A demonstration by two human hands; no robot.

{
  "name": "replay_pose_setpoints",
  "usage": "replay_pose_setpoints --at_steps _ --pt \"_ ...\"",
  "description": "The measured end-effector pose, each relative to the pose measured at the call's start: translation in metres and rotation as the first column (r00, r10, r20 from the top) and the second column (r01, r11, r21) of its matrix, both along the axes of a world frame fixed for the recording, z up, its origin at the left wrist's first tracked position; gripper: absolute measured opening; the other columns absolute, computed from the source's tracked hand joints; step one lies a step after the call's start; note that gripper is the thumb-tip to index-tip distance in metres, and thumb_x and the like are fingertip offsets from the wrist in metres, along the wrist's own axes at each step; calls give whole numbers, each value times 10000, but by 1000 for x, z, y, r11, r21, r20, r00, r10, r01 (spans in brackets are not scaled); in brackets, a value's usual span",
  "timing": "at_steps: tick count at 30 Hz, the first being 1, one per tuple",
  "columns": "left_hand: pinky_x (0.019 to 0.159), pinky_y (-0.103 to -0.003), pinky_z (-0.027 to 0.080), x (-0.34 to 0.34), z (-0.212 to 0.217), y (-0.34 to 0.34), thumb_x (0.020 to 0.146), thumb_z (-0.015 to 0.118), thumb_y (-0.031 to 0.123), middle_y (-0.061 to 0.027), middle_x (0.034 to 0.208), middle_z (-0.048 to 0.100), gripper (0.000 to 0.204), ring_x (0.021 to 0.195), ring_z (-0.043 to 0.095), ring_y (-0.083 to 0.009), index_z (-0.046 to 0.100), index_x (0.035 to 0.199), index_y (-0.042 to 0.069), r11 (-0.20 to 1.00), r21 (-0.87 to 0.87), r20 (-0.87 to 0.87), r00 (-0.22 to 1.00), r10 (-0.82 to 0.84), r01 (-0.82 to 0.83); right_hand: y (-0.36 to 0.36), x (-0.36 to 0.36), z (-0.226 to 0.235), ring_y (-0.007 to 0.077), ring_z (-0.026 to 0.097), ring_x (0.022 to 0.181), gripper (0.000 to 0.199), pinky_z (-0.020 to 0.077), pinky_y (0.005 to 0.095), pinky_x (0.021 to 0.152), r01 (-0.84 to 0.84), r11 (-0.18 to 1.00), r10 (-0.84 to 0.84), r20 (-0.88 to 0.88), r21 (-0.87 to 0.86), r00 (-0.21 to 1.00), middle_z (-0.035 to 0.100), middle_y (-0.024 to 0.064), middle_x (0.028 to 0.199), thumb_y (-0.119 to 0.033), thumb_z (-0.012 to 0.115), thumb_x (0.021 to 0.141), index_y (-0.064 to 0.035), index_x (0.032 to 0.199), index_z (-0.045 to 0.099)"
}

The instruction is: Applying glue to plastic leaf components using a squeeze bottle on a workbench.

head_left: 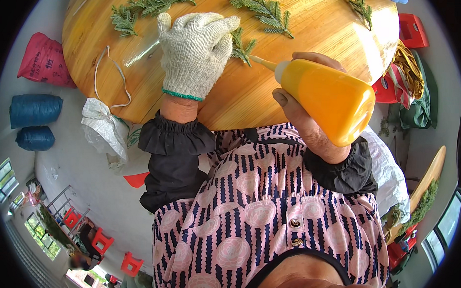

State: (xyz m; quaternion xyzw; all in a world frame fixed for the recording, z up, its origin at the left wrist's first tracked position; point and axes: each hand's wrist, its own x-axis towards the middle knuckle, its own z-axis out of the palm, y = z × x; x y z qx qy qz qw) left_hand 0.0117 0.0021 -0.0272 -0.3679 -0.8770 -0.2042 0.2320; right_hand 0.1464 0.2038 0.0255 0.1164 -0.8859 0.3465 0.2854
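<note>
While right hand [305, 103] grips orange bottle [333, 99], gloved left hand [195, 51] lies open on round wooden table [305, 35].

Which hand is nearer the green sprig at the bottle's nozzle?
Left. The gloved left hand rests on the green sprig; the right hand holds the orange squeeze bottle farther back.

- The left hand [195, 54] wears a white knit glove and lies palm down, fingers together and stretched forward, the wrist bare above a dark ruffled cuff.
- The right hand [303, 103] is bare, curled in a closed grip, thumb on the near side, forearm rising from a dark cuff.
</note>
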Motion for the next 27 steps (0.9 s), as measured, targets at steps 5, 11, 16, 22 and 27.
replay_pose_setpoints --at_steps 5,11,16,22,27 --pt "1099 -566 337 2 3 0 900 704 174 -13 1098 744 272 1051 672 -250 786 1147 255 1000 7 -16 1000 -5 5 0 6 11 342 655 1020 333 551 449 837 -4 1000 5 41 -5 999 693 142 1148 -209 865 696 -109 995 756" --pt "1131 -625 289 0 2 0 866 744 221 6 1119 731 284 1096 636 -257 778 1144 265 1000 18 7 1000 -16 16 2 14 20 301 695 998 304 577 369 832 -5 999 -3 157 52 988 687 179 1191 -51 851 710 1 989 742" --pt "1109 -611 311 -2 0 -1 869 738 217 0 1121 731 283 1089 639 -261 778 1145 265 1000 14 11 1000 -21 21 4 13 6 355 654 1029 334 548 459 852 -20 998 18 41 58 999 695 146 1153 -217 873 716 -101 1008 763" --pt "1063 -534 361 -4 -1 -6 866 718 164 -33 1117 739 276 1044 661 -266 788 1121 245 1000 4 -8 1000 -13 13 4 17 6 353 658 1029 308 549 456 855 9 997 1 119 -78 993 692 163 1143 -145 874 719 -70 993 754" --pt "1086 -583 341 -2 5 -4 842 716 143 -25 1070 698 330 1031 625 -265 754 1151 252 999 -32 -66 998 -15 13 22 21 7 320 664 966 298 548 420 845 18 931 37 144 -365 989 688 164 1069 -39 807 766 4 1042 704"
